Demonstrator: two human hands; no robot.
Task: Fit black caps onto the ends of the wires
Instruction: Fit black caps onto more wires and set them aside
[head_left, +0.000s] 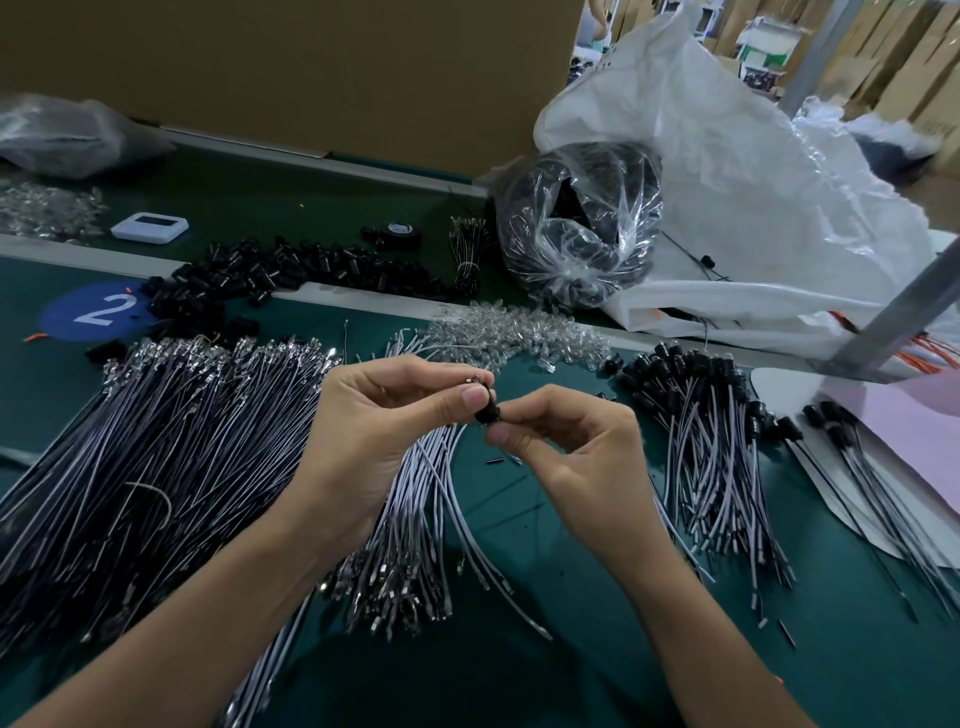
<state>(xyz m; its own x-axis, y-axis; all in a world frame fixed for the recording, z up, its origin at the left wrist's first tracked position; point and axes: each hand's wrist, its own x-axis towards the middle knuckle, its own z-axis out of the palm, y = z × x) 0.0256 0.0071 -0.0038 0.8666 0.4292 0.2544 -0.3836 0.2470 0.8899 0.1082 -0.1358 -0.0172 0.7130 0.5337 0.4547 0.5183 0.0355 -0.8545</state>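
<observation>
Head view: above the wires (171, 441) on the table (545, 649), the left hand (379, 426) is raised, palm inward, pinching a wire end. The cap (487, 411) is gripped between right hand (566, 447) fingertips, touching the left thumb.

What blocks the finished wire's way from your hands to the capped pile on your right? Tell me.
Nothing visible. The black cap is pinched between the left hand and the right hand; only bare green table lies before the capped pile.

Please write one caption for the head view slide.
Both hands fit a black cap onto a wire above a green bench.
</observation>
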